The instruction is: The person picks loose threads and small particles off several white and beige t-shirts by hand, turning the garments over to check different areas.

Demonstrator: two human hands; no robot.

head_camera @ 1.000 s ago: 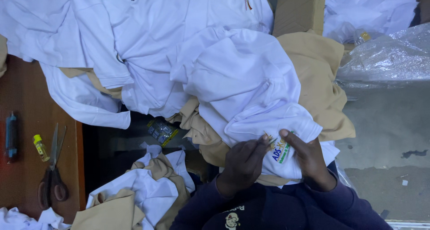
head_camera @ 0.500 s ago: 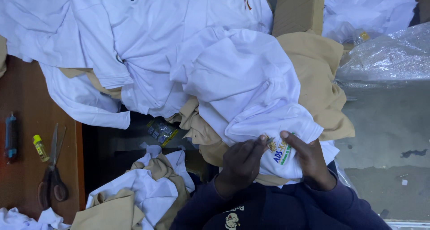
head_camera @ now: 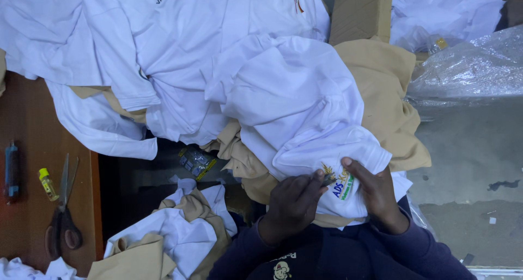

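A white shirt (head_camera: 294, 105) with tan trim lies bunched on my lap, on top of a heap of white and tan garments. Its chest carries a small embroidered emblem (head_camera: 340, 183) in yellow, blue and green. My left hand (head_camera: 291, 204) pinches something small and dark at the emblem's left edge; I cannot tell what it is. My right hand (head_camera: 376, 190) presses the fabric flat beside the emblem, thumb on the cloth. Both sleeves are dark blue.
A wooden table (head_camera: 32, 149) at the left holds scissors (head_camera: 62, 214), a small yellow bottle (head_camera: 48, 183) and a blue tool (head_camera: 11, 168). More shirts (head_camera: 169, 242) lie below. A cardboard box (head_camera: 359, 13) and clear plastic bags (head_camera: 468, 67) stand at the top right, with concrete floor (head_camera: 468, 165) beneath.
My hands have shifted slightly on the emblem; the left fingers have closed in on its left edge. The pile has not moved.
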